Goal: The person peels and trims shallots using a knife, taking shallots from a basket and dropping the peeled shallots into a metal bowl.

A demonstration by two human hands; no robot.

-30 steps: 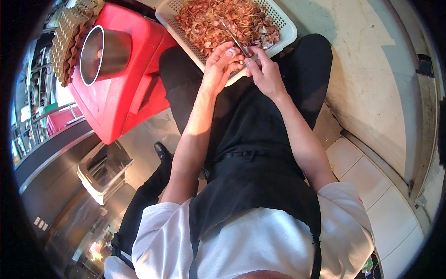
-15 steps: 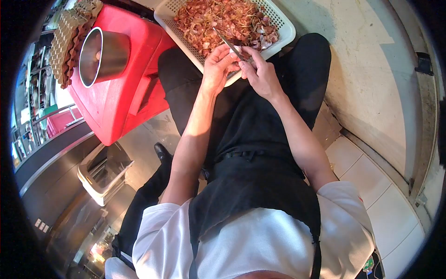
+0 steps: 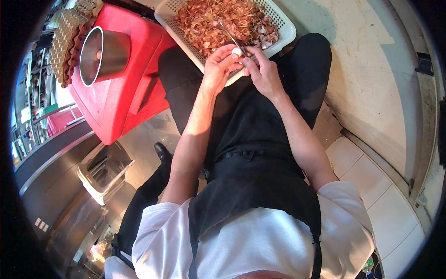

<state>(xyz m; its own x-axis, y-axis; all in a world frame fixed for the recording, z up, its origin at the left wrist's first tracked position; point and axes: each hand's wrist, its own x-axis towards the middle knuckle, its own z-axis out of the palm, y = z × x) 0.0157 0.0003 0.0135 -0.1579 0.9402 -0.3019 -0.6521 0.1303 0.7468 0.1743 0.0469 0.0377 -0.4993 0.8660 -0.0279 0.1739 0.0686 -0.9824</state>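
My left hand (image 3: pixel 218 72) is closed, its thumb and fingers pinching a small white bulb (image 3: pixel 237 51) that looks like a peeled garlic clove or shallot. In my right hand (image 3: pixel 265 76) is a small knife (image 3: pixel 227 32), its narrow blade pointing up and to the left, beside the bulb. Both hands are close together over the near edge of a white perforated plastic basket (image 3: pixel 289 33). Reddish-brown bulbs (image 3: pixel 218 23) with papery skins and stringy roots fill the basket. The knife's handle is mostly hidden by my right fingers.
At the left, a steel pot (image 3: pixel 111 55) holding a few pale pieces stands on a red plastic box (image 3: pixel 134 56). Egg trays (image 3: pixel 69 46) are stacked behind it. A pale wall (image 3: pixel 371 69) rises on the right. Another person's dark-clad leg (image 3: pixel 144 209) is at lower left.
The knife's blade has swung slightly to the right, away from the left fingers, and the white bulb shows more. My right hand has turned a little; the basket has hardly moved.
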